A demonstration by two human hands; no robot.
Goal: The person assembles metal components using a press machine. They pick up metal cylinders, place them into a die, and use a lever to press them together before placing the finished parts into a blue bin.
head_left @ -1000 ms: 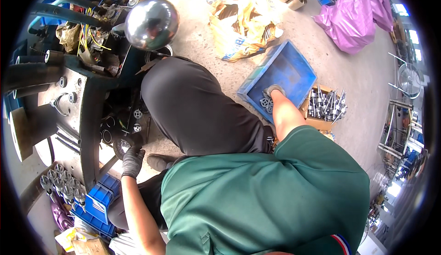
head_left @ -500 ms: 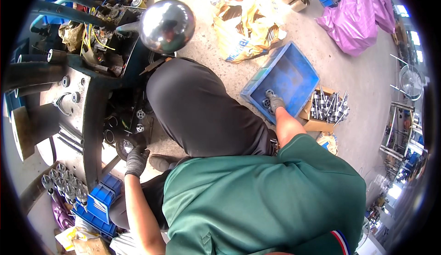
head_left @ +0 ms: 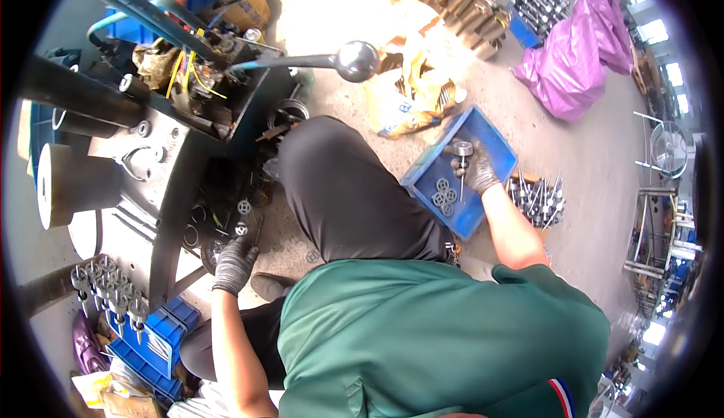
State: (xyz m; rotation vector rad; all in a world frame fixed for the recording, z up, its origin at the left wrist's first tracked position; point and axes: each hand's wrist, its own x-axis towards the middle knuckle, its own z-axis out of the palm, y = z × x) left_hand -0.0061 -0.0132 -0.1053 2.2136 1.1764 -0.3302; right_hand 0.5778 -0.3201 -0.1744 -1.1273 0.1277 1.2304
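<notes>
My right hand (head_left: 479,171), in a grey work glove, is over the shallow blue plastic box (head_left: 494,135). Its fingers are closed on a metal shaft with a round head (head_left: 463,149). Several round metal pieces with holes (head_left: 445,195) lie in the box beneath it. My left hand (head_left: 235,265), also gloved, is low beside the machine, at the rim of a dark round metal piece (head_left: 212,252). The fingers there look stretched out, though their tips are partly lost in shadow. Just beyond them are small round metal pieces (head_left: 242,218).
The machine (head_left: 162,165) fills the left side; its lever ends in a shiny ball (head_left: 356,61). Headed shafts (head_left: 537,199) stand bundled right of the box. A yellow-white sack (head_left: 411,105) and a purple sack (head_left: 573,71) lie farther off. More headed shafts (head_left: 113,290) stand at lower left.
My right hand has come up from the box bottom with a headed shaft. The lever's ball has dropped away and looks smaller. My left hand stays by the round piece; the whole view has shifted slightly.
</notes>
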